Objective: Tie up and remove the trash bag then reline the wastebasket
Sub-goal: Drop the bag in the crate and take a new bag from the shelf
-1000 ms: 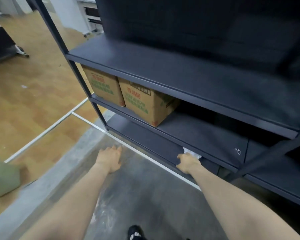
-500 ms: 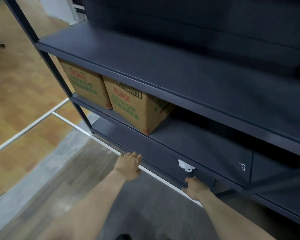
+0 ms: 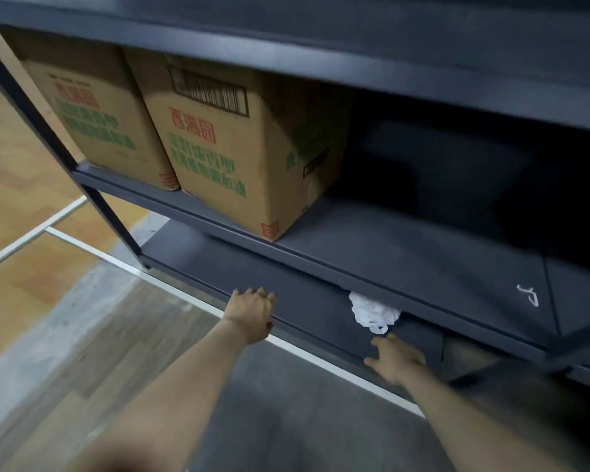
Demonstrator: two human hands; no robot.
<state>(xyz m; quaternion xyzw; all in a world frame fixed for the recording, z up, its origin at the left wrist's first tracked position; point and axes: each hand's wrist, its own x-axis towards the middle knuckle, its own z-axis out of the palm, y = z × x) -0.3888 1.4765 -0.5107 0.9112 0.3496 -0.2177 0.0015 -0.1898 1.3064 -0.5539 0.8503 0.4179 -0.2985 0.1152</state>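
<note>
Both hands, left [image 3: 251, 313] and right [image 3: 394, 361], now spread open, having neared the white bag [image 3: 372, 313] on the bottom shelf [image 3: 304, 301], suggesting liner retrieval.

Right cardboard box [image 3: 232, 155], up and left of the left hand's fingers [image 3: 252, 294], is showing red print 香满园, a barcode above it, and green characters below, too blurred to read. Left cardboard box [image 3: 92, 120] is carrying similar red and green print, unreadable. A white handwritten mark [image 3: 528, 294], up and right of the right hand's fingers [image 3: 385, 342], is sitting on the dark shelf [image 3: 423, 253].
</note>
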